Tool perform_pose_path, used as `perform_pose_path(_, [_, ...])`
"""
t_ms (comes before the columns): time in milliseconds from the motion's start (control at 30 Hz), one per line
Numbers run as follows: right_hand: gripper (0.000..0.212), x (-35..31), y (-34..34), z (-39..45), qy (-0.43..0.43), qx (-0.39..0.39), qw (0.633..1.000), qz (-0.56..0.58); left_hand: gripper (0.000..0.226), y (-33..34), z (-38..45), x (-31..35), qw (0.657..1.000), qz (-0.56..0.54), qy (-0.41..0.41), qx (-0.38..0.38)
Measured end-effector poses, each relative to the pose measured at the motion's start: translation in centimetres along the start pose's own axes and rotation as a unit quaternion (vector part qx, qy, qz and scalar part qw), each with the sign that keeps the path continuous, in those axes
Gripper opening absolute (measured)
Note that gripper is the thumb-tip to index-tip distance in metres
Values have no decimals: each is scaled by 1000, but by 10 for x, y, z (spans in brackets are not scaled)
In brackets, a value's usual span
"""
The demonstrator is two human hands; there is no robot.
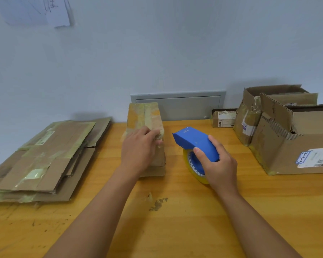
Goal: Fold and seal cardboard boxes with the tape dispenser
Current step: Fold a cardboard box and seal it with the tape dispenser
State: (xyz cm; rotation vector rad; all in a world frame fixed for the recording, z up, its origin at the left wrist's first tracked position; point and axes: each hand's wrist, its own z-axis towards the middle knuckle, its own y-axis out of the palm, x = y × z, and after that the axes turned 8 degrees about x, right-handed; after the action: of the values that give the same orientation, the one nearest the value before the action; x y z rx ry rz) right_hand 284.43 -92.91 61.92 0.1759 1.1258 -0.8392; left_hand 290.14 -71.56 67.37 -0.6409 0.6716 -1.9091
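A narrow cardboard box (147, 118), wrapped in yellowish tape, lies on the wooden table (175, 220) and runs away from me toward the wall. My left hand (139, 150) lies on its near end, and the fingertips curl over the right top edge. To the right of the box, my right hand (219, 164) grips the blue tape dispenser (194, 140). The roll of clear yellowish tape (193, 167) under the dispenser rests on the table. The dispenser's nose points up and left, a short gap from the box.
A stack of flattened, taped cardboard boxes (45, 157) lies at the left. Two opened, torn boxes (287, 135) stand at the right, and a small labelled box (224, 118) sits by the wall. A grey wall panel (179, 105) is behind the table.
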Motion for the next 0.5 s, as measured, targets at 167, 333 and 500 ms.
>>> perform_pose_path(167, [71,-2,-1,0,-2,0,1000,3,34,0,3,6,999,5,-26,-21])
perform_pose_path(333, [74,-1,-1,1,1,-2,1000,-1,36,-5,8,3,998,-7,-39,-42])
perform_pose_path(500, [75,0,0,1,-1,0,1000,-5,32,-5,12,3,998,-7,-47,-44])
